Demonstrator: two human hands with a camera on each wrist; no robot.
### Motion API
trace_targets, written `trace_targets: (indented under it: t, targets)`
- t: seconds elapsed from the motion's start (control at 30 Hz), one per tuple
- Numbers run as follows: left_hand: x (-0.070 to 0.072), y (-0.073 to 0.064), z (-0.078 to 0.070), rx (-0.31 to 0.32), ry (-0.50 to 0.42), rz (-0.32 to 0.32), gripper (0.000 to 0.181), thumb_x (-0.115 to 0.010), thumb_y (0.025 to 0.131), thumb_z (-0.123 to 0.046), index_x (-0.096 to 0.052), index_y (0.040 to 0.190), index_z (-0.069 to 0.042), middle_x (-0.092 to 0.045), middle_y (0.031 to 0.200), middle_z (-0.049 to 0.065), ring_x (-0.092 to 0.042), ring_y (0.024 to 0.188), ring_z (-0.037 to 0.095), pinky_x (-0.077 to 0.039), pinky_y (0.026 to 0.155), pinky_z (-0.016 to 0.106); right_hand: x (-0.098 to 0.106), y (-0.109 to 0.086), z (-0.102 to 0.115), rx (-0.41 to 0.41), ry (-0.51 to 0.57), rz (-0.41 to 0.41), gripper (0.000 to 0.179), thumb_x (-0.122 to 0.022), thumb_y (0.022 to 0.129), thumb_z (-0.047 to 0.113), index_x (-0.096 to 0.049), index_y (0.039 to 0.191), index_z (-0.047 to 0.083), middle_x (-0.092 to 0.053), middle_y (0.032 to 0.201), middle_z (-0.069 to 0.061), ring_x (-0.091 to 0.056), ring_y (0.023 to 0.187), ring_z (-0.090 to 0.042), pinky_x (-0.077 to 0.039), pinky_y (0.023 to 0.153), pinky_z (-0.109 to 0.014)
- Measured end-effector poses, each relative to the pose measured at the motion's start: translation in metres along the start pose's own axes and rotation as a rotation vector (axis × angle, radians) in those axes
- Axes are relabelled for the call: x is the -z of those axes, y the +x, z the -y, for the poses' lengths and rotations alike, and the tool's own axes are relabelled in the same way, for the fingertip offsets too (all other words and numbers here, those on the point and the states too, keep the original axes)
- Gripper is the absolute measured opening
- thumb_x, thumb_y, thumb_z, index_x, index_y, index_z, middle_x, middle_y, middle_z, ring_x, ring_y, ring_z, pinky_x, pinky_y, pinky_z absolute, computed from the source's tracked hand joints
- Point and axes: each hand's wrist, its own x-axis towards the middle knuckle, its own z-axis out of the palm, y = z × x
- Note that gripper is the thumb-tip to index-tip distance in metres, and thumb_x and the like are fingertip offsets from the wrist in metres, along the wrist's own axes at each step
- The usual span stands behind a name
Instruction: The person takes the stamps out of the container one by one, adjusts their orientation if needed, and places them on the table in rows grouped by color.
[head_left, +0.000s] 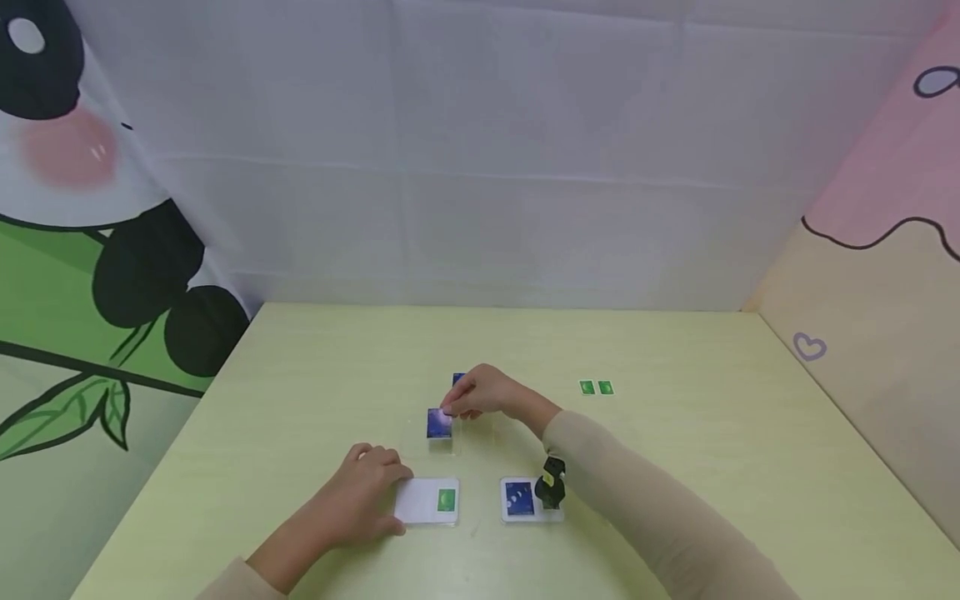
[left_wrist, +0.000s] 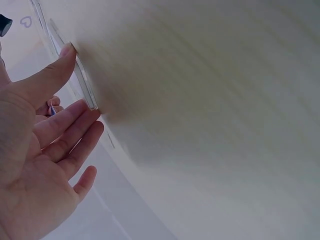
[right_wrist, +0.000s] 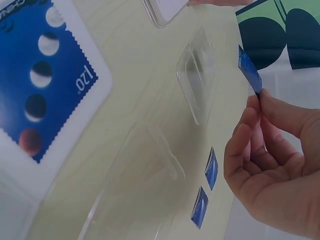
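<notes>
My right hand [head_left: 483,392] pinches a blue postage stamp [head_left: 438,423] by its edge between thumb and fingers, tilted up above the table. Below it lies a clear plastic cover [right_wrist: 196,75]. The left hand [head_left: 363,496] holds a white card case [head_left: 416,500] by its left end, thumb on the near edge and fingers on the far one. A green stamp [head_left: 446,500] sits at that case's right end. Next to it lies a second white case bearing a blue moon-phase stamp [head_left: 519,498]; the wrist camera [head_left: 550,483] hides part of it.
Two small blue stamps, one nearer [right_wrist: 199,207] and one farther [right_wrist: 211,169], lie beyond the clear covers in the right wrist view. Another clear cover [right_wrist: 140,175] is beside them. Two green stamps [head_left: 587,387] lie at the back right. A white cloth [head_left: 480,167] stands behind the table.
</notes>
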Motion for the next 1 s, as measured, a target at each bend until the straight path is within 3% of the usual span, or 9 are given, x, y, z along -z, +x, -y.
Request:
trace_targets:
  t: [0.2,1.0]
  targets:
    - [0.001,-0.004,0.002,0.026,-0.003,0.007,0.056,-0.088,0.060,-0.036,-0.069,0.105,-0.006,-0.065,0.100,0.002,-0.057,0.098,0.020,-0.038,0.097,0.051,-0.001,0.007,0.001,0.014,0.006,0.009,0.015,-0.071,0.086,0.018,-0.076,0.095,0.007,-0.072,0.086,-0.005,-0.059,0.069,-0.010,-0.055,0.068,-0.022]
    - [0.001,0.001,-0.003,0.021,-0.011,0.025,0.056,-0.088,0.061,-0.037,-0.069,0.105,-0.007,-0.064,0.099,0.001,-0.057,0.097,0.020,-0.038,0.097,0.052,0.011,0.016,0.001,-0.016,0.032,-0.047,0.015,-0.068,0.088,0.014,-0.075,0.098,0.005,-0.074,0.092,-0.010,-0.061,0.071,-0.011,-0.056,0.071,-0.025]
